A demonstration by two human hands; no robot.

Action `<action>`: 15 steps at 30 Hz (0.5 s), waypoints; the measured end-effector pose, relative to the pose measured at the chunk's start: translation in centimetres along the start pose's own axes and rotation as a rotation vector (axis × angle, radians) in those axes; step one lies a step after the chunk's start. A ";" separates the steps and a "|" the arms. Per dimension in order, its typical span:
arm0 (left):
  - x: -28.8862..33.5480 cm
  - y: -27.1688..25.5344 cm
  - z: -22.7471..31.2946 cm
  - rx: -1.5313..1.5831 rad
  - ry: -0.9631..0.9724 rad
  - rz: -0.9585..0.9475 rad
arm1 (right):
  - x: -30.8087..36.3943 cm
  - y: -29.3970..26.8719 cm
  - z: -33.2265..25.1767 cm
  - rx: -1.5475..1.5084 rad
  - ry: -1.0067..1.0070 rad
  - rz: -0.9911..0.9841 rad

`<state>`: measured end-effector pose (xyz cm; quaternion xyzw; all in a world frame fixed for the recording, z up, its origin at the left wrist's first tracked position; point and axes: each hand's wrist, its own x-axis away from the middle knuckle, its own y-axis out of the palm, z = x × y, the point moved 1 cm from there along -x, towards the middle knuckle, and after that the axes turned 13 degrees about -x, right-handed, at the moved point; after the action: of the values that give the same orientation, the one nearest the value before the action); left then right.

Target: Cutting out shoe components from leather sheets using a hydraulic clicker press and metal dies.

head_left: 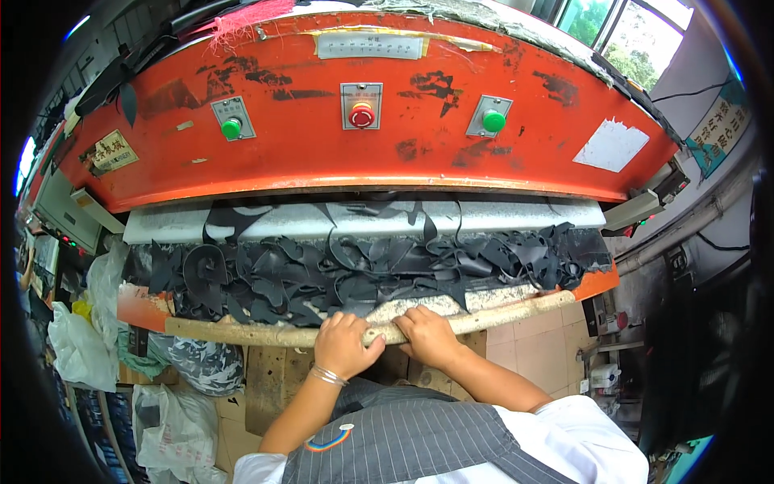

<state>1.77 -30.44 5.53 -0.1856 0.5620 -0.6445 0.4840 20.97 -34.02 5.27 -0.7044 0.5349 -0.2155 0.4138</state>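
A long pale rail [516, 315], worn and speckled, runs along the front of a big orange press machine [306, 153]. My left hand [345, 345] is closed over its middle, thumb toward the right. A little to the right, my right hand [429, 337] curls its fingers over the same rail. Just beyond my hands lies a tangled heap of black sheet offcuts [322, 274], curved and cut through with gaps. Behind the heap, a white board [161, 223] extends under the orange beam, with a few black scraps on it.
Two green push buttons [231, 128] [493, 121] flank a red mushroom button [362, 115] on the beam. White plastic bags [173, 427] stand at the lower left, near a grey patterned bundle [201, 363]. Dark equipment [685, 347] and a tiled floor [536, 351] lie to the right.
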 end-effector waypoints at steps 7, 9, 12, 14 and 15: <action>-1.7 -0.8 -3.1 0.108 0.090 -0.293 | -9.7 -6.4 4.9 -0.311 -0.124 -0.368; -4.0 -1.7 -3.3 0.097 0.051 -0.156 | -15.3 -7.9 7.9 -0.061 -0.181 -0.108; -8.5 -2.3 -4.2 0.217 -0.056 0.067 | -22.4 -8.9 13.0 0.272 -0.115 0.084; -11.2 -1.7 -4.9 0.454 -0.174 0.085 | -25.4 -8.8 15.1 0.305 -0.121 0.007; -12.2 -1.4 -5.2 0.533 -0.251 0.078 | -26.6 -8.9 14.7 0.290 -0.142 0.001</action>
<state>2.76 -17.64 8.97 -0.1084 0.3153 -0.7225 0.6056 28.18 -3.26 7.89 -0.6506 0.4679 -0.2400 0.5479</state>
